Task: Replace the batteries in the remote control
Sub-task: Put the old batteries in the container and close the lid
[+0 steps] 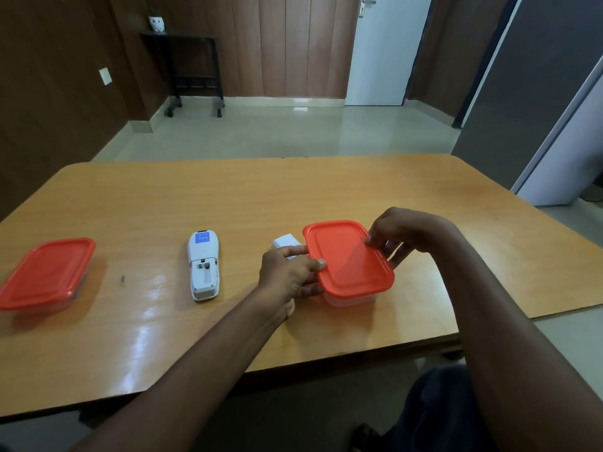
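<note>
Wooden table (228, 197): remote control (203, 266) lies face down mid-table, battery bay open and apparently empty, its white cover (284, 243) just behind the near container. Left hand (290, 275) grips the clear container (350, 300) and right hand (404, 234) pinches its orange lid (347, 257) edge. Step looks like fetching fresh batteries; next needs lid peeled off while base stays steadied.

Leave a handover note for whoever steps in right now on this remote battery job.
Left hand grips the near-left edge of the red-lidded container; right hand pinches the far-right lid edge. Lid on.
Remote lies face down on the table, battery bay open, seemingly empty; white cover behind the left hand. Second container far left, closed.
Done: cover off.
Left: open container, fit batteries, refit cover.
</note>
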`<state>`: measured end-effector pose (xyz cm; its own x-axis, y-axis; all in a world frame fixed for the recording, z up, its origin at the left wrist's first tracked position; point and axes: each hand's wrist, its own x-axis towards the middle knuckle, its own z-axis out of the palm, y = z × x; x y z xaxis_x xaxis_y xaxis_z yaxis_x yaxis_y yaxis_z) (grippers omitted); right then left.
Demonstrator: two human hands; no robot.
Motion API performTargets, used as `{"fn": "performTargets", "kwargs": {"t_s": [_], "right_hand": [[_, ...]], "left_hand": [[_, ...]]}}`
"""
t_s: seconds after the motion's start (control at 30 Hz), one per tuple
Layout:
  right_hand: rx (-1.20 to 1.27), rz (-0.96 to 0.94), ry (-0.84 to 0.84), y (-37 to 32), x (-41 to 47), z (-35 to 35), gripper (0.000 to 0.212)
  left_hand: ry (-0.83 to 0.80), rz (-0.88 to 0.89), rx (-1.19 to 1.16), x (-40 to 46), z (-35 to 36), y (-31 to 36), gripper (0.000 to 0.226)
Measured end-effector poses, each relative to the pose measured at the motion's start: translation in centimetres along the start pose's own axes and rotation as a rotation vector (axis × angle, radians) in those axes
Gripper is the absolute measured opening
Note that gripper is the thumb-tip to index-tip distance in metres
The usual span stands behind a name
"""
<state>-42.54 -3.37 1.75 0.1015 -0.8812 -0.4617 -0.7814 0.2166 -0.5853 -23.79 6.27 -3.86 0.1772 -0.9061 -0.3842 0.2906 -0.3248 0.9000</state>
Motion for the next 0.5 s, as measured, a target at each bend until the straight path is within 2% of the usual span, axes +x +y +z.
{"fn": "performTargets", "kwargs": {"t_s": [0.13,0.33,0.4,0.5], "right_hand": [[-0.001,-0.026,0.105,-0.2,0.2,1.0,0.024],[-0.231,-0.135,0.381,0.0,2.4,4.1,0.065],[-0.192,-0.139,0.448,0.5,3.2,4.6,0.066],[-0.138,-0.128,0.463,0.9,4.0,4.7,0.068]], "left_hand": [[0.016,0.018,0.009,-0.2,0.1,-0.1,0.033],[0.002,0.020,0.015,-0.1,0.3,0.0,0.037],[-0.002,0.018,0.018,-0.1,0.5,0.1,0.038],[-0.010,0.015,0.017,-0.2,0.5,0.2,0.038]]}}
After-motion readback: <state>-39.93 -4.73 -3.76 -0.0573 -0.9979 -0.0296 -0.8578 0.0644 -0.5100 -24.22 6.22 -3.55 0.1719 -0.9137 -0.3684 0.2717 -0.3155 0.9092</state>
